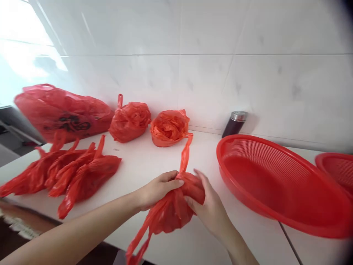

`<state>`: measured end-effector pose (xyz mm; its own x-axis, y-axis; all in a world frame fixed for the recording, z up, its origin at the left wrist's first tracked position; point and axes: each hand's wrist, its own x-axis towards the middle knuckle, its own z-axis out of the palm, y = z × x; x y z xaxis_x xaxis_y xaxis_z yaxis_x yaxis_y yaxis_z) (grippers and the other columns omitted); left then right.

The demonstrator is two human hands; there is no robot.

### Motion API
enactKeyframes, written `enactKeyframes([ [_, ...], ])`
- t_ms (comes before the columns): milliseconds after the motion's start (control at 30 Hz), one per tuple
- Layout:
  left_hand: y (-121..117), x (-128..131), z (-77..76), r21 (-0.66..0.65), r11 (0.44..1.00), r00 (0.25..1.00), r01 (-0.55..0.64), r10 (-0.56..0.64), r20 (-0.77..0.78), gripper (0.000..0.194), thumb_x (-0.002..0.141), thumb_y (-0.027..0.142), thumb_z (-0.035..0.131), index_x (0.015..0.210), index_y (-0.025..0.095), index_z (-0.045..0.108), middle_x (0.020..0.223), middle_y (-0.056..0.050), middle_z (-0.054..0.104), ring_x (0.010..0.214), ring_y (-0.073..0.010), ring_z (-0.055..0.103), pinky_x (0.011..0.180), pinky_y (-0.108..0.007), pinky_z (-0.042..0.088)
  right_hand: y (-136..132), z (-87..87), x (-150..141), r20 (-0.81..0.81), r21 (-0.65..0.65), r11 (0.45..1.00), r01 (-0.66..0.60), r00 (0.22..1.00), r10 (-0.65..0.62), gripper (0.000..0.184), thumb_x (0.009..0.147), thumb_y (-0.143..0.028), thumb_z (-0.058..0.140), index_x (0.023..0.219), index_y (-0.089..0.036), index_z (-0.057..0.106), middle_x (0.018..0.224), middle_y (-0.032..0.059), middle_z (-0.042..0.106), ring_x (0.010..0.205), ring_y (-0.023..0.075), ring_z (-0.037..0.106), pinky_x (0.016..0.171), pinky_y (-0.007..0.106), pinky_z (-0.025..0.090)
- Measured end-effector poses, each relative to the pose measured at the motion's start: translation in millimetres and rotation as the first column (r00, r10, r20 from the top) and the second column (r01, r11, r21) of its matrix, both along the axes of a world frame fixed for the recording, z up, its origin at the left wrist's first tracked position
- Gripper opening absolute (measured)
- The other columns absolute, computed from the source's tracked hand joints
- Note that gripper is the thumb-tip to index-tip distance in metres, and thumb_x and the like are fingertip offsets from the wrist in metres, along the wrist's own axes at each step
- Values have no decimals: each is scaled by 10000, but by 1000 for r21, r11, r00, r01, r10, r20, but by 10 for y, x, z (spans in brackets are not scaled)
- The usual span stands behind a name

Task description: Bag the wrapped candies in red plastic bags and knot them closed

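In front of me a filled red plastic bag (173, 217) is held low over the white table, one handle loop pointing up and the other trailing toward the near edge. My left hand (161, 187) grips it at the gathered top, thumb laid across the plastic. Around its right side curves my right hand (208, 206), thumb pressed on the bag and fingers behind it, partly hidden. What the bag contains cannot be made out. On the left lie several similar red plastic bags (95, 173), side by side, handles sticking out.
A large pink-red bag (66, 110) with dark print stands back left. Beside it are two crumpled red bags (131, 121) along the tiled wall. A dark bottle (234, 123) with a silver lid stands behind a big red basket (261, 184); another red basket (338, 167) is far right.
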<state>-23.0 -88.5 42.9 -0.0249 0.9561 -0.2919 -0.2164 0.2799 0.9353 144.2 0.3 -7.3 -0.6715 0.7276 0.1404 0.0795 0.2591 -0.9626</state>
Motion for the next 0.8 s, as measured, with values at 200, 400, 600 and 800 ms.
enactKeyframes([
  [200, -199, -186, -28, -24, 999, 920, 29, -36, -389, 284, 733, 359, 741, 871, 179, 568, 832, 14, 602, 734, -151, 535, 642, -270, 424, 63, -98, -40, 25, -276, 946, -171, 982, 185, 202, 847, -395, 601, 922, -210, 637, 809, 25, 655, 701, 183, 588, 552, 261, 471],
  [400, -418, -353, 19, 32, 999, 956, 0, 9, -295, 238, 785, 361, 694, 878, 180, 569, 825, 18, 594, 716, -128, 521, 625, -246, 405, -8, -49, -130, 32, -289, 919, -269, 956, 290, 222, 840, -417, 629, 909, -206, 626, 816, 17, 641, 701, 167, 556, 588, 255, 462],
  [600, -513, -489, -67, 45, 988, 945, -144, 151, -289, 313, 768, 438, 706, 901, 178, 594, 873, -15, 625, 756, -156, 573, 672, -274, 455, 27, -187, -212, 32, -239, 942, -236, 968, 250, 298, 848, -460, 633, 1027, -226, 589, 949, 35, 642, 819, 193, 607, 703, 292, 504],
  [800, -820, -1067, 19, 17, 939, 755, -344, 287, -590, 356, 799, 526, 625, 919, 194, 589, 805, 11, 599, 741, -181, 579, 653, -274, 457, 150, -360, -88, 128, -204, 976, -77, 986, 105, 349, 883, -549, 543, 1002, -223, 573, 885, 28, 572, 779, 178, 590, 715, 309, 492],
])
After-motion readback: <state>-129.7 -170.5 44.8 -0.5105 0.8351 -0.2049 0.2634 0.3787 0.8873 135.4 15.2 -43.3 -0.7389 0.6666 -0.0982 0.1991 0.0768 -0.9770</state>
